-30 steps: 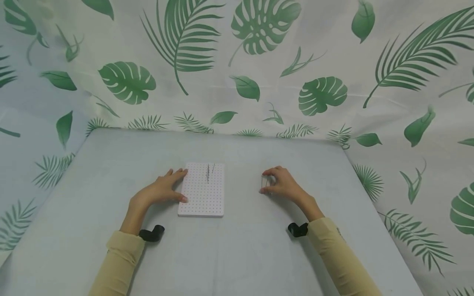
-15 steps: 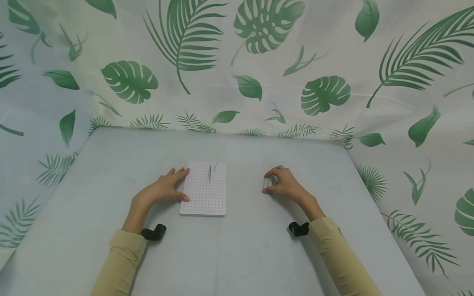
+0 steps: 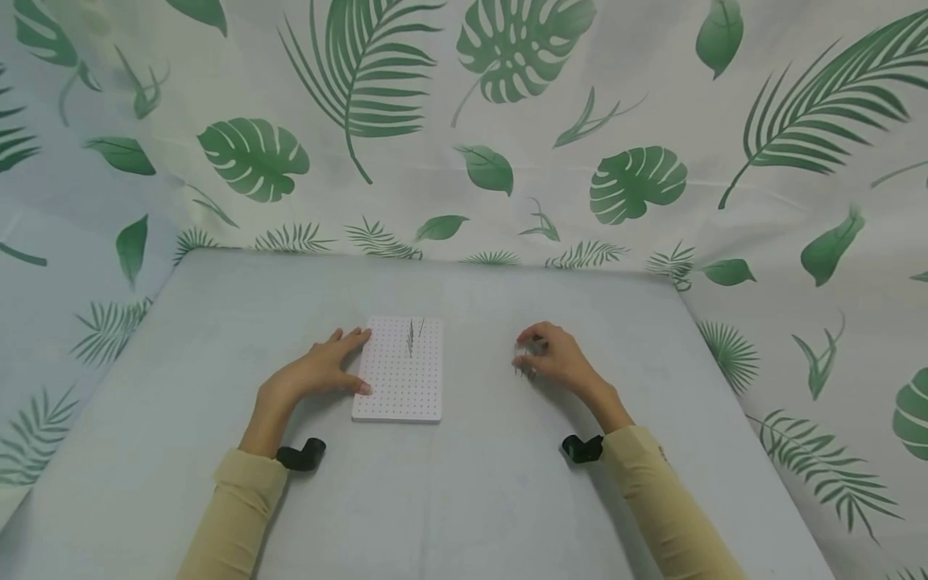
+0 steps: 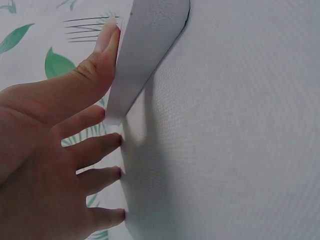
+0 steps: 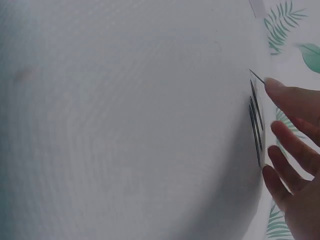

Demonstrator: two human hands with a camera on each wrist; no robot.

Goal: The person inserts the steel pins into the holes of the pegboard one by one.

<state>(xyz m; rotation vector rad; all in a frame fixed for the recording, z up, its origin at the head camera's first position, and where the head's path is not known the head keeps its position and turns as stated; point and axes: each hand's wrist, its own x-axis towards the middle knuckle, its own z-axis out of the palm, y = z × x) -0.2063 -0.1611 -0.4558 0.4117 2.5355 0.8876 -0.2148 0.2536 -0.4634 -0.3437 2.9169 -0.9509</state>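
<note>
A white perforated board [image 3: 395, 387] lies flat on the table, with several thin metal pins [image 3: 411, 338] standing in its far rows. Its left side is touched by my left hand [image 3: 312, 372]; in the left wrist view the thumb [image 4: 102, 55] lies along the board's edge and the other fingers are spread, their tips near the tabletop. To the right of the board, my right hand [image 3: 557, 356] pinches a thin metal pin [image 5: 257, 76] at the fingertips. More loose pins [image 5: 255, 127] lie on the table just under that hand.
A pale cloth covers the table [image 3: 471, 499]. Leaf-patterned fabric [image 3: 544, 177] hangs behind and at both sides. Black wrist-worn devices [image 3: 303, 456] show beside both sleeves.
My right thumb has drawn in towards the index finger, and a pin is now pinched there. The left hand stays against the board. The head view shifted slightly.
</note>
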